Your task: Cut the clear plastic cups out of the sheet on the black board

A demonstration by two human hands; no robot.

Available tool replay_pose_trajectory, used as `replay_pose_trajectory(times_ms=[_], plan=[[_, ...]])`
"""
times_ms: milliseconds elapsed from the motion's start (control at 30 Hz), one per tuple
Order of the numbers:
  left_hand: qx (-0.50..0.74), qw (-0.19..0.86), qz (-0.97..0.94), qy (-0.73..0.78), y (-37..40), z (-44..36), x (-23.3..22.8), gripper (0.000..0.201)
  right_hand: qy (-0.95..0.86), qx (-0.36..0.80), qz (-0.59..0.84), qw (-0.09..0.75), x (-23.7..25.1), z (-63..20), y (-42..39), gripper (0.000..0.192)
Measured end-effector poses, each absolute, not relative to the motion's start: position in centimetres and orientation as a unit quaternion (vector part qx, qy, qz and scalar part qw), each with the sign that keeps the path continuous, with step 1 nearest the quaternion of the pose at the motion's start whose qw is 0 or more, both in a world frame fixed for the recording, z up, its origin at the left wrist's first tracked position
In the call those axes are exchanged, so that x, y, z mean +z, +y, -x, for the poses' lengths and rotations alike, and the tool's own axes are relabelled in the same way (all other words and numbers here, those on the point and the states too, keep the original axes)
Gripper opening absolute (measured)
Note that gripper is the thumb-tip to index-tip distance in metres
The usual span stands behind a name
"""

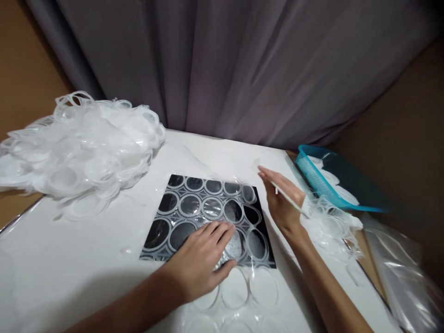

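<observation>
Head view: left hand [204,259] flat, fingers spread, pressing the clear plastic film with ring-shaped cutouts [208,208] onto the black square mat [166,226] at table centre. Right hand [282,199] open-fingered, thin white stick [289,199] across the palm. Judgement: keep the film pinned flat and taut while working each ring free.

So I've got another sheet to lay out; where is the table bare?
Bare white table lies left of the black mat, below the plastic pile. Another patch lies between mat and curtain. Crowded: right edge, with scraps and blue basket.
</observation>
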State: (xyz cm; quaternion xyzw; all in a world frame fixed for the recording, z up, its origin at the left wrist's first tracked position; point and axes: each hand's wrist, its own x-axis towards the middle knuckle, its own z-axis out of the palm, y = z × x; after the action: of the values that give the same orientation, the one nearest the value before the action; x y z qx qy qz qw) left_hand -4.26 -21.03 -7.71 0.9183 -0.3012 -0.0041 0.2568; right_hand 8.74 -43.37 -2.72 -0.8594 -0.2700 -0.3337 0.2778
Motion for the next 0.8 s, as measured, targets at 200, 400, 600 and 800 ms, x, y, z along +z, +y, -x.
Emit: replay_pose_trajectory(times_ms=[200,400,600,800], plan=[[-0.040,0.297,-0.907,-0.296,-18.6,4.3,-6.1,0.055,-0.189,-0.242,0.869,0.389,-4.4,-6.8,-40.5,0.023],[0.059,0.213,-0.928,-0.302,-15.4,3.8,-7.8,0.042,-0.161,0.011,0.828,0.537,-6.2,-4.7,-38.8,0.029],[0.088,0.170,-0.929,-0.317,-15.8,4.2,-9.4,0.048,-0.137,0.124,0.781,0.596,-6.6,-4.8,-38.5,0.050],[0.109,0.189,-0.935,-0.279,-16.1,4.8,-10.4,0.050,-0.165,0.118,0.813,0.546,-6.8,-4.4,-38.6,0.041]])
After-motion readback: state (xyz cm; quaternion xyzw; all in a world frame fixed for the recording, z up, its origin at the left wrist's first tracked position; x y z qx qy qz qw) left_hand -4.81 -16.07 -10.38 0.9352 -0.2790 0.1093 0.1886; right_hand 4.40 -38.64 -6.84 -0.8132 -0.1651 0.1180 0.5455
